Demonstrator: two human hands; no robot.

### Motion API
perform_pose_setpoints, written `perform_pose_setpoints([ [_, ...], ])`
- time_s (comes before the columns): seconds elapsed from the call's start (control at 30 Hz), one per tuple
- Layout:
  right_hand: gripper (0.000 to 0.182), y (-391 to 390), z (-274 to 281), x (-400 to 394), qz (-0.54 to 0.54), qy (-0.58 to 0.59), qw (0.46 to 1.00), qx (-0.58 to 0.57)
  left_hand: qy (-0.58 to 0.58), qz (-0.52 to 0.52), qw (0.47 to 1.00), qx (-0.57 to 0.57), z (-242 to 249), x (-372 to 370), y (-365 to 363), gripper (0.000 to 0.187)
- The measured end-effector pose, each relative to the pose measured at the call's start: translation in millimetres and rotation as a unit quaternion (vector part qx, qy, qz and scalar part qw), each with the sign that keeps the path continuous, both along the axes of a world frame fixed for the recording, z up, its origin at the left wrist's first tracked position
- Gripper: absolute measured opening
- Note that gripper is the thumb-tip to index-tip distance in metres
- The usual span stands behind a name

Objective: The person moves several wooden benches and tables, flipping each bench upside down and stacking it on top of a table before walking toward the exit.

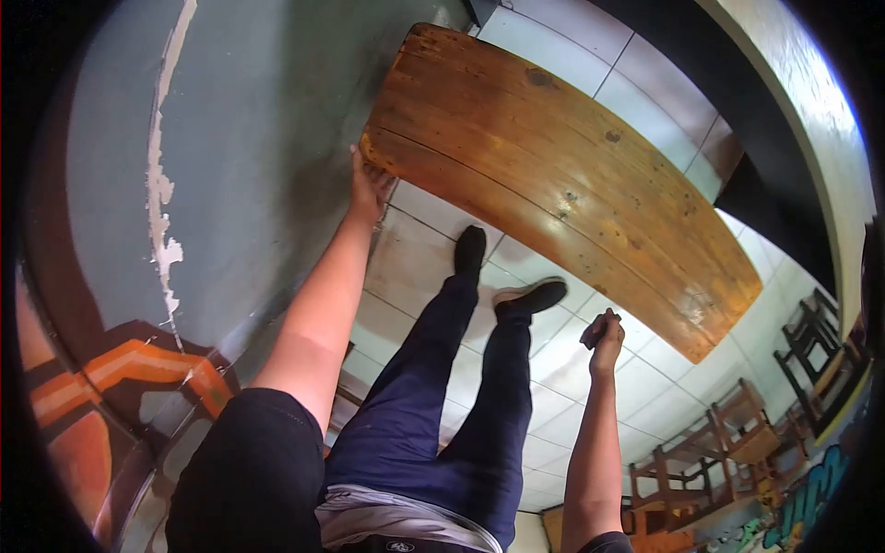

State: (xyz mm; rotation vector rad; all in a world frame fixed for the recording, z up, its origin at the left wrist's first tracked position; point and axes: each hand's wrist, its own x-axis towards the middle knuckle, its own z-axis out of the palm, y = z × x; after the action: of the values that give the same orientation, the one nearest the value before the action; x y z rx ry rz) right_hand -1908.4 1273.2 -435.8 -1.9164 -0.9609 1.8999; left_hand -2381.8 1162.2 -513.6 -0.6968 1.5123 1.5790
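A long varnished wooden tabletop (562,184) with dark knots and plank seams stretches in front of me. My left hand (371,187) grips its near-left corner, thumb up at the edge and fingers partly hidden underneath. Just off the tabletop's near edge, toward the right, my right hand (606,343) is closed around a small dark object (591,334) whose kind I cannot make out. That hand appears apart from the wood.
A grey wall (230,166) with peeling paint rises close on the left. White floor tiles (553,364) lie around my shoes (533,297). Several wooden chairs (701,452) stand at the lower right. A dark structure with a pale top (811,101) curves along the far right.
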Motion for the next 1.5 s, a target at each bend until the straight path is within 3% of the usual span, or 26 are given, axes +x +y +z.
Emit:
perform_pose_setpoints([
  [0.07,0.045,17.3,12.7,-5.9,0.030,-0.025,0.999,0.009,0.091,-0.072,0.993,-0.033,-4.4,4.5,8.7,0.079],
  [0.27,0.032,47.2,20.8,7.7,0.005,-0.057,0.997,0.042,0.081,0.014,0.996,-0.028,10.2,9.8,15.1,0.054],
  [0.4,0.032,65.2,20.9,41.8,0.015,-0.072,0.995,0.071,0.079,0.007,0.997,0.009,10.3,9.5,4.7,0.053],
  [0.47,0.033,81.1,17.2,72.6,-0.024,-0.085,0.991,0.106,0.096,-0.036,0.992,-0.073,30.8,20.2,22.7,0.055],
  [0.6,0.033,135.9,-10.8,135.6,-0.088,-0.237,0.952,0.169,0.100,-0.132,0.970,-0.177,49.5,50.0,41.3,0.067],
  [0.67,0.034,159.9,-50.2,203.6,-0.050,-0.381,0.902,0.195,0.315,-0.243,0.880,-0.259,19.3,26.3,29.3,0.079],
  [0.73,0.038,177.2,-19.2,210.9,0.087,-0.525,0.823,0.200,0.542,-0.254,0.702,-0.387,-21.6,-7.3,17.4,0.089],
  [0.8,0.045,184.5,-15.0,234.8,0.061,-0.578,0.791,0.192,0.460,-0.298,0.771,-0.324,5.1,-28.8,50.3,0.093],
  [0.83,0.052,189.0,-17.1,245.9,0.054,-0.623,0.757,0.188,0.464,-0.303,0.768,-0.320,10.3,-41.2,63.5,0.093],
  [0.87,0.069,190.3,-18.1,258.0,0.054,-0.616,0.773,0.140,0.397,-0.388,0.758,-0.343,13.9,-53.2,72.2,0.095],
  [0.9,0.074,190.0,-26.2,279.3,0.082,-0.594,0.796,0.082,0.323,-0.469,0.737,-0.364,12.5,-59.1,77.4,0.098],
  [0.93,0.079,191.6,-29.7,284.0,0.109,-0.567,0.816,0.026,0.324,-0.475,0.732,-0.367,9.1,-59.5,81.4,0.098],
  [0.97,0.082,196.6,-27.3,290.4,0.141,-0.508,0.845,-0.085,0.334,-0.492,0.693,-0.408,7.9,-60.6,82.8,0.100],
  [1.0,0.082,189.7,-36.4,296.0,0.141,-0.504,0.847,-0.092,0.342,-0.507,0.651,-0.449,9.7,-62.4,80.5,0.102],
  [1.07,0.079,180.1,-54.7,317.1,0.287,-0.536,0.793,0.045,0.335,-0.534,0.650,-0.425,7.9,-74.6,65.5,0.103],
  [1.13,0.076,183.1,-48.6,326.2,0.275,-0.541,0.794,0.030,0.331,-0.561,0.653,-0.387,-2.9,-77.9,53.4,0.104],
  [1.2,0.076,197.2,-30.0,320.5,0.363,-0.526,0.769,0.016,0.359,-0.593,0.569,-0.443,6.6,-72.4,37.9,0.107],
  [1.27,0.077,195.8,-18.9,331.6,0.392,-0.502,0.759,0.137,0.342,-0.604,0.518,-0.501,40.3,-48.7,51.0,0.108],
  [1.33,0.075,211.1,29.9,305.8,0.357,-0.562,0.745,0.033,0.321,-0.604,0.497,-0.534,74.6,-33.3,64.1,0.107],
  [1.4,0.073,226.2,71.7,290.2,0.349,-0.575,0.740,0.028,0.261,-0.672,0.445,-0.531,102.0,-27.5,84.2,0.108],
  [1.5,0.076,233.0,109.1,314.6,0.478,-0.551,0.681,0.068,0.197,-0.707,0.377,-0.565,141.7,-8.9,115.3,0.105],
])
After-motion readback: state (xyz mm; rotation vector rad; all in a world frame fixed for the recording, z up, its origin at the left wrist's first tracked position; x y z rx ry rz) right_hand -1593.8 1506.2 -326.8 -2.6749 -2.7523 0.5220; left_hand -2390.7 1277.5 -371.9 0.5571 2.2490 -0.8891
